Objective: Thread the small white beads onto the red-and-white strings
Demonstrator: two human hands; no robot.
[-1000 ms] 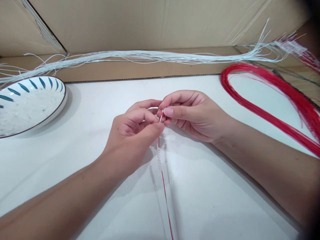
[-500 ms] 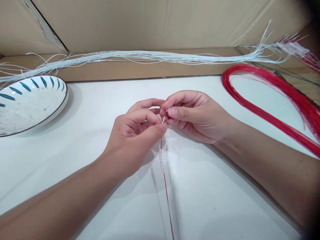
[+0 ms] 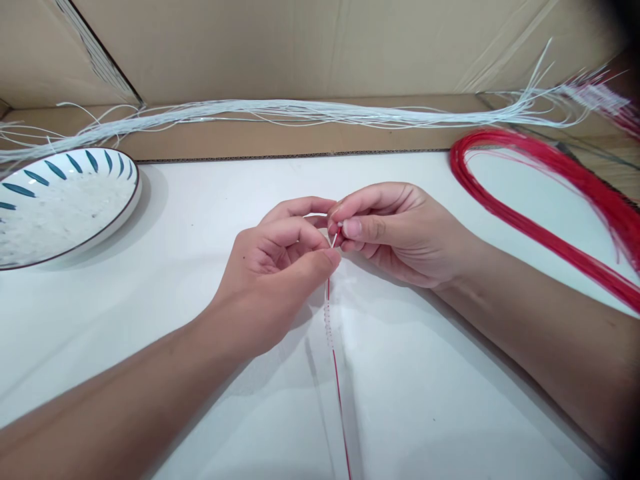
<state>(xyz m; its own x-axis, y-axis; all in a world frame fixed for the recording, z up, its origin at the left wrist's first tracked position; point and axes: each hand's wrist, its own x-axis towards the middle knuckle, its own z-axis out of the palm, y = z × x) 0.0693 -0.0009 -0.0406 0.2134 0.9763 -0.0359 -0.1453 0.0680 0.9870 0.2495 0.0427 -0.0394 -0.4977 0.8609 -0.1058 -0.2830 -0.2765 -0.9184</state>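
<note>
My left hand (image 3: 285,267) pinches a thin red cord (image 3: 339,393) between thumb and forefinger. A short row of small clear beads (image 3: 328,323) sits on the cord below that pinch, and the cord runs on down past the bottom edge. Close beside it, my right hand (image 3: 395,233) is closed, thumb against forefinger, on the upper end of the cord. Between the two pinches a short white strand (image 3: 334,240) shows next to the red. Exactly how the strands meet is hidden by my fingertips.
A white dish (image 3: 75,220) with green leaf marks holds many small clear pieces at the left. A bundle of white cords (image 3: 300,110) lies along the cardboard (image 3: 300,47) at the back. Looped red cords (image 3: 545,227) lie at the right on the white tabletop (image 3: 200,413).
The whole view has shifted slightly, so everything sits a little further right. Both hands keep their pinches, with hardly any movement between them.
</note>
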